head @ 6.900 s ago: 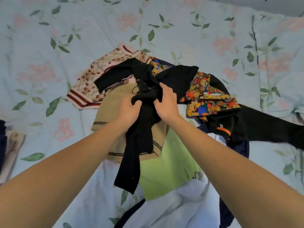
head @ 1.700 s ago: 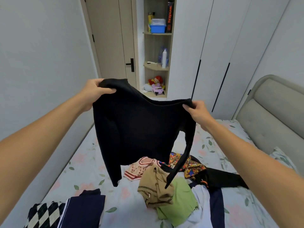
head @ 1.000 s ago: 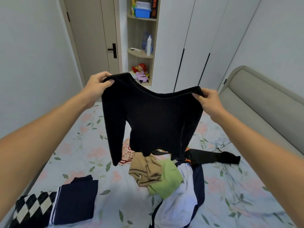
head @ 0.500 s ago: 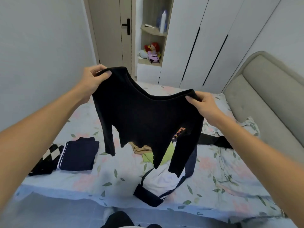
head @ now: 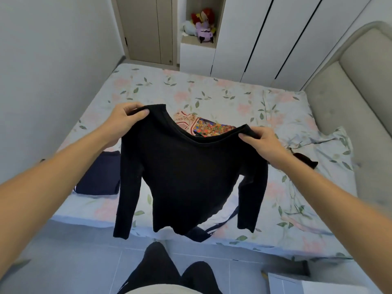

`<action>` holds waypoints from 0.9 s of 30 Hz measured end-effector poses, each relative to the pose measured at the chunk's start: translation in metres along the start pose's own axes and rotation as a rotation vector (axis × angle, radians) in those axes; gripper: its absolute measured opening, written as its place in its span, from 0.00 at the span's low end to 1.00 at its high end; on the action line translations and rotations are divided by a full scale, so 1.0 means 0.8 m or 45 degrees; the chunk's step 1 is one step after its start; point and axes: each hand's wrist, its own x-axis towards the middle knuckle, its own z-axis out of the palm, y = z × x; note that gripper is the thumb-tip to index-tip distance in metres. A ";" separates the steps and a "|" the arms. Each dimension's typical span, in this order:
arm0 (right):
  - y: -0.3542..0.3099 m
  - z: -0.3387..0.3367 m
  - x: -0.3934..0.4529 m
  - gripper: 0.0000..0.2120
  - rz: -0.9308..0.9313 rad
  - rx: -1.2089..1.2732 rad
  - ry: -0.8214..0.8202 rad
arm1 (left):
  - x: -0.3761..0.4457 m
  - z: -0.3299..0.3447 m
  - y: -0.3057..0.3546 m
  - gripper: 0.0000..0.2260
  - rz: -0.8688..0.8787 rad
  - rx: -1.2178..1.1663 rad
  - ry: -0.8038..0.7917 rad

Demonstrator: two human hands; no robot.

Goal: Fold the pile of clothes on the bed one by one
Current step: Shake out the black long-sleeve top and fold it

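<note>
Only the one head view here, looking down past both arms at the floral-print pale blue bed (head: 212, 90). Left hand (head: 125, 117) pinching one shoulder of a black long-sleeved knit top (head: 186, 175), fingers curled over the seam; right hand (head: 261, 143) doing the same on the other shoulder, thumb tucked on top. Held up in the air by the shoulders like that, probably so gravity pulls the body and both sleeves straight before laying it down, way easier than untangling it flat. Top hanging in front of the near edge of the bed, hem and cuffs dangling down over the mattress side, not resting on anything as far as can be told. Behind the neckline, a peek of the unfolded pile: a pink-and-cream patterned garment (head: 186, 120) and a bright multicoloured print piece (head: 212, 129), mostly hidden by the top. Off to the left, a folded navy blue garment (head: 99, 175) lying flat on the bed, likely parked there to keep finished stuff apart from the pile. Near the right wrist, the end of another black piece (head: 305, 161) poking out. Plush toys (head: 201, 22) on a shelf at the back. Looks like early days, plenty left to fold.
</note>
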 end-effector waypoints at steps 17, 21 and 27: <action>0.370 0.157 0.484 0.10 0.199 -0.454 0.000 | 0.466 0.153 -0.474 0.07 -0.191 0.365 0.016; 0.457 0.188 0.560 0.13 0.161 -0.476 0.023 | 0.537 0.203 -0.541 0.13 -0.244 0.753 0.112; 0.533 0.202 0.601 0.10 0.244 -0.358 0.024 | 0.554 0.352 -0.528 0.27 -0.114 0.516 -0.372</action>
